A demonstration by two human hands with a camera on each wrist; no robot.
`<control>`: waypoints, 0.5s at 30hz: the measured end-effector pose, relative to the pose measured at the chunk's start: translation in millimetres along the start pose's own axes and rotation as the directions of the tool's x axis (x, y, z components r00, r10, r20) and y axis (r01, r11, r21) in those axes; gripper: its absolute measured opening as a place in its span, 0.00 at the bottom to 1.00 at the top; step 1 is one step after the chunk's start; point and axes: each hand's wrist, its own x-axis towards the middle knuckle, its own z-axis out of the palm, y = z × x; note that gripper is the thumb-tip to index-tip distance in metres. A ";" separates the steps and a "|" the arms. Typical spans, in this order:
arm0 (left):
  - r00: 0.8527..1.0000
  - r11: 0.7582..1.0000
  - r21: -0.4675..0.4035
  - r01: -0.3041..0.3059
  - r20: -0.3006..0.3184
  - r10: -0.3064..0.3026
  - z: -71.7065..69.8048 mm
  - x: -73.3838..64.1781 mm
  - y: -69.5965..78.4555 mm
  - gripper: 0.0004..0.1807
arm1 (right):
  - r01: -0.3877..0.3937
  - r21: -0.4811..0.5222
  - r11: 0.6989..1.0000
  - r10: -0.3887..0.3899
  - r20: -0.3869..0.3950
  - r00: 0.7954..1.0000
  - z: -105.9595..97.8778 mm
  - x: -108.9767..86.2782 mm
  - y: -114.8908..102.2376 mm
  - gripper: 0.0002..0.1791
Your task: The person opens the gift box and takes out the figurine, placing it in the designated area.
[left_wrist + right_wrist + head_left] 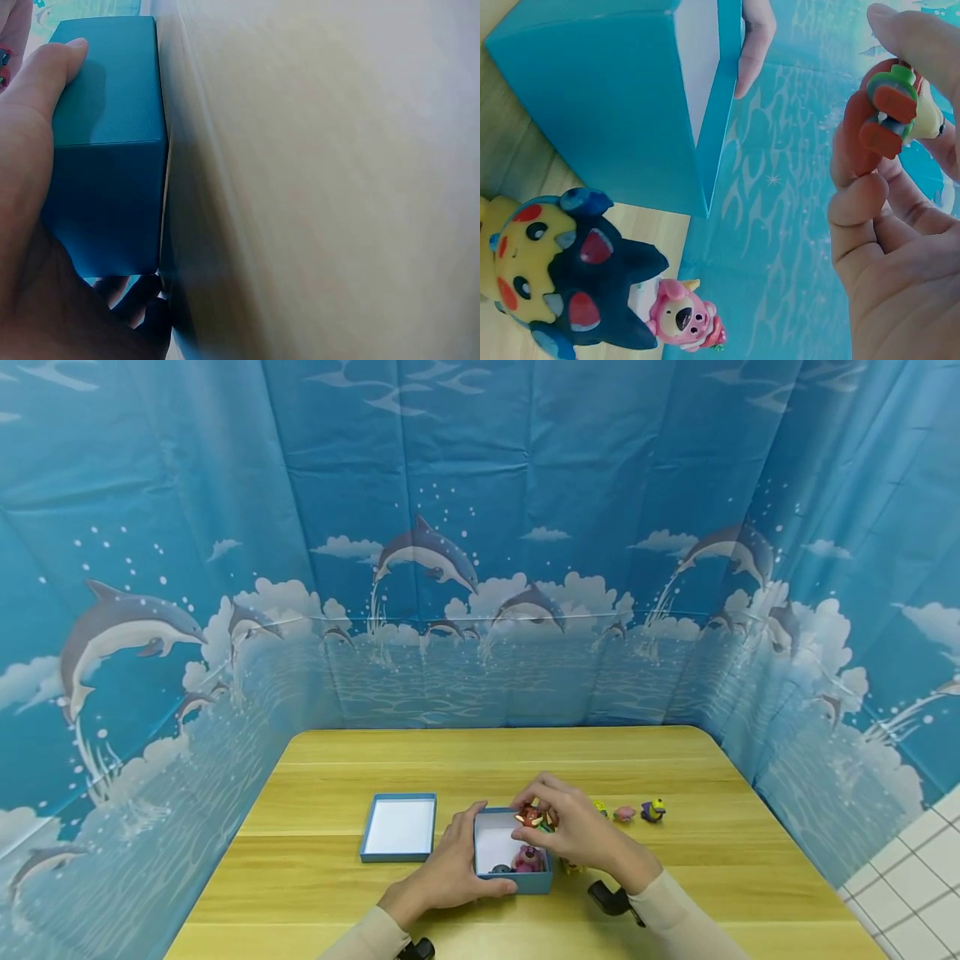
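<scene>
A blue open-topped box point(531, 883) with a white inside stands on the table. My left hand point(459, 862) grips its left side, thumb on the front wall point(109, 82) and the other fingers along the left end. Over the box's far right corner, my right hand point(576, 828) pinches a small reddish-brown toy figurine point(528, 816); its green band and brown feet point(894, 103) show in the right wrist view. Inside the box lie a pink bear figurine point(528, 859) and a dark grey piece point(500, 868) partly hidden by the front wall.
The white-lined lid point(401, 827) lies left of the box. Right of it sit a pink figurine point(624, 813) and a purple-and-yellow one point(653, 811). Close beside the box are a yellow figurine in a dark hood point(532, 251) and another pink bear figurine point(681, 319).
</scene>
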 end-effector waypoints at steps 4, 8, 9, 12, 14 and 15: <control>1.000 1.000 -0.003 0.012 0.002 -0.012 -0.3 1.6 -0.8 0.75 | 0.027 -0.017 1.000 -0.027 -0.047 0.999 -1.6 -1.4 2.1 0.18; 1.000 1.000 -0.010 0.022 0.001 -0.022 -0.2 3.3 -2.5 0.76 | 0.040 -0.039 0.998 -0.043 -0.081 0.996 -2.8 -2.7 4.5 0.20; 1.000 1.000 -0.012 0.022 0.001 -0.022 0.1 3.4 -3.0 0.76 | 0.041 -0.043 0.998 -0.044 -0.087 0.995 -3.1 -3.2 4.9 0.20; 1.000 1.000 -0.018 0.021 0.003 -0.021 1.0 3.2 -4.2 0.76 | 0.034 -0.059 0.998 -0.040 -0.103 0.994 -4.2 -5.5 5.3 0.21; 1.000 1.000 -0.018 0.020 0.007 -0.020 1.8 3.0 -5.0 0.76 | 0.027 -0.072 0.997 -0.035 -0.114 0.993 -5.4 -7.1 5.3 0.21; 1.000 1.000 -0.020 0.018 0.007 -0.018 1.9 3.1 -5.2 0.76 | 0.021 -0.081 0.996 -0.031 -0.122 0.992 -6.3 -7.8 5.3 0.21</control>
